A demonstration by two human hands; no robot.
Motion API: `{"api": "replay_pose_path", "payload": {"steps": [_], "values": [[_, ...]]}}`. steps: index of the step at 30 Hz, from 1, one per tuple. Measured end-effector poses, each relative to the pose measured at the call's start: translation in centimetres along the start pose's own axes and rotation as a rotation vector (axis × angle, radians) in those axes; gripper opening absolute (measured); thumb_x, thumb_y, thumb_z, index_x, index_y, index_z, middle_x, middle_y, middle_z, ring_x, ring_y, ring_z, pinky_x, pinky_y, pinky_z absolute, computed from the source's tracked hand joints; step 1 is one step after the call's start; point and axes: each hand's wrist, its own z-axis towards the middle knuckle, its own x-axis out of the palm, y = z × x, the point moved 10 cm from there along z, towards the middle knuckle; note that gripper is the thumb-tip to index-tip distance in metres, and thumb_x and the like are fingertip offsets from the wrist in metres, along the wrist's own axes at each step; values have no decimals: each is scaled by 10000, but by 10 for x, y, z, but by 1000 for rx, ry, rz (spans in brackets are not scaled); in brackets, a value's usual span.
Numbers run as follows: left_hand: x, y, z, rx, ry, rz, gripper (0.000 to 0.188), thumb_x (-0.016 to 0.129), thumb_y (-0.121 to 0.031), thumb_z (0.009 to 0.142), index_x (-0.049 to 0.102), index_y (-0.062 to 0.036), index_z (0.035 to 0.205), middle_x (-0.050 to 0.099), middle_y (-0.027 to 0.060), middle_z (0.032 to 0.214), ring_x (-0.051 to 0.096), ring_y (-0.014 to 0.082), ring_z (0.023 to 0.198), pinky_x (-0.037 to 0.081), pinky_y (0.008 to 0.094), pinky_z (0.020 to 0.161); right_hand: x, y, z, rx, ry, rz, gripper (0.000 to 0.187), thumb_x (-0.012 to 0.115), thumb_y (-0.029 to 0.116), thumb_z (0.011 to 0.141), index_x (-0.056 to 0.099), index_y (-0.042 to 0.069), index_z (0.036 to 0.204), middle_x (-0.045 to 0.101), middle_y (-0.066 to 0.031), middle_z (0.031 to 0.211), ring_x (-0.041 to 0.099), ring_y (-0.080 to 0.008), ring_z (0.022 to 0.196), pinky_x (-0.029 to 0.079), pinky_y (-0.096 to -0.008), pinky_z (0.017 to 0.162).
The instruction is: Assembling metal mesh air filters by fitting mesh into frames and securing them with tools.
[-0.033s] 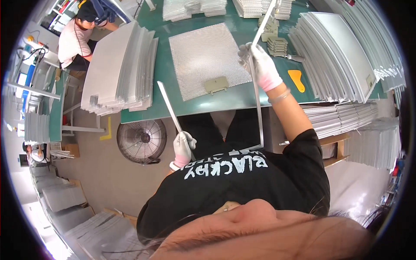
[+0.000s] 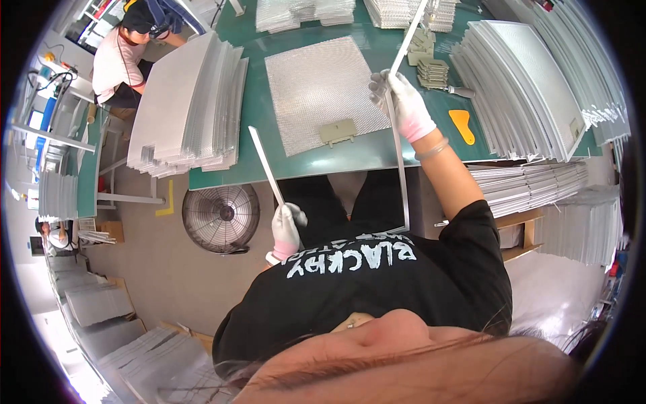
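Note:
My gloved left hand [image 2: 286,225], near my lap, is closed round a thin silver-white metal strip [image 2: 266,165] that slants up to the left. Over the table, my gloved right hand [image 2: 404,101] is closed on another long strip [image 2: 406,44]. That one runs past the top edge of the view, and below the hand its narrow side drops towards my lap. Whether the two strips join near my shirt is hidden. Between the hands, a silver mesh panel [image 2: 323,87] lies flat on the green table [image 2: 232,176], with a small olive plastic plate [image 2: 337,132] on its near edge.
Stacked mesh panels stand left [image 2: 182,101] and right [image 2: 518,87]. Small olive plates [image 2: 433,71], a handled tool [image 2: 461,91] and a yellow scraper [image 2: 461,126] lie right of my right hand. A floor fan [image 2: 225,212] stands by the table's front. Another person [image 2: 116,64] sits far left.
The strip in my left hand has shifted very slightly to the right, and that hand has turned a little. My right hand keeps its hold, nearly still.

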Motion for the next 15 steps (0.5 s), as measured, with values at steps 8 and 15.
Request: {"api": "replay_pose_path", "payload": {"steps": [8, 15], "values": [[98, -60, -11, 484, 320, 494, 554, 608, -193, 923, 417, 27, 1394, 503, 190, 1362, 450, 357, 1317, 336, 434, 1114, -62, -40, -8, -40, -235, -255, 216, 517, 202, 1011, 497, 57, 1169, 592, -87, 1031, 588, -193, 923, 491, -300, 757], [185, 10, 14, -385, 559, -405, 536, 377, -401, 1063, 425, 24, 1386, 518, 170, 1388, 537, 256, 1252, 452, 380, 1034, -53, -64, -59, 117, -51, -1045, 350, 442, 257, 1020, 518, -14, 1228, 624, -104, 980, 613, -160, 860, 513, -286, 809]]}}
